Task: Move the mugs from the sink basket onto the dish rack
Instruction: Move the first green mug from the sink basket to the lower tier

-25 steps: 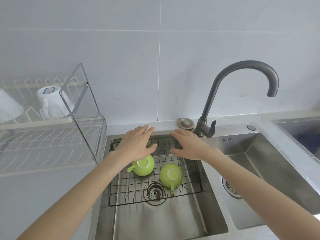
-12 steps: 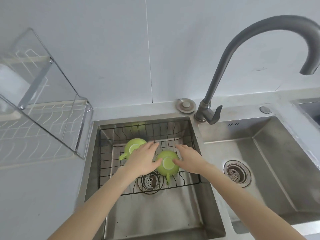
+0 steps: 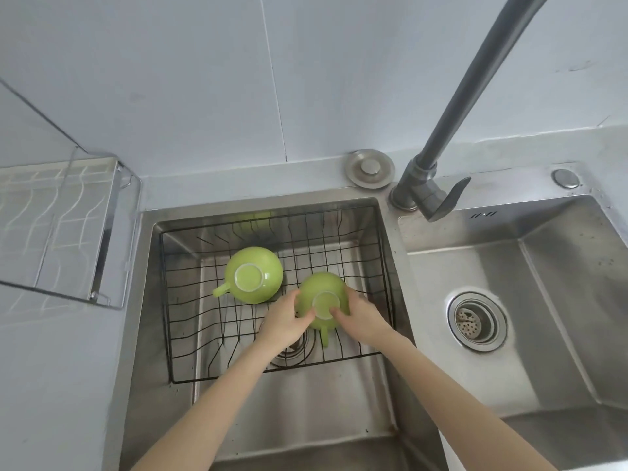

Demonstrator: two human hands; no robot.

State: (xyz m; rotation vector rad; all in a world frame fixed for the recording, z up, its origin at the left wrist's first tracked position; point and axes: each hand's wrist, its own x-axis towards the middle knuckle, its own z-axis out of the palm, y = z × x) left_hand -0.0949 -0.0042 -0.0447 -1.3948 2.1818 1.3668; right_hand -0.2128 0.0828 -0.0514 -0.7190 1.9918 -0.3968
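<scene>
Two glossy lime-green mugs sit upside down, pale bases up, in the black wire sink basket point(image 3: 384, 266) at frame centre. My left hand point(image 3: 283, 322) and right hand point(image 3: 365, 317) clasp the right mug point(image 3: 323, 290) from either side; its handle points toward the lower edge. The left mug point(image 3: 253, 275) lies untouched, handle aimed lower left.

Faucet point(image 3: 475, 96) arches overhead; second mug point(image 3: 253, 274) crowds the left.
</scene>
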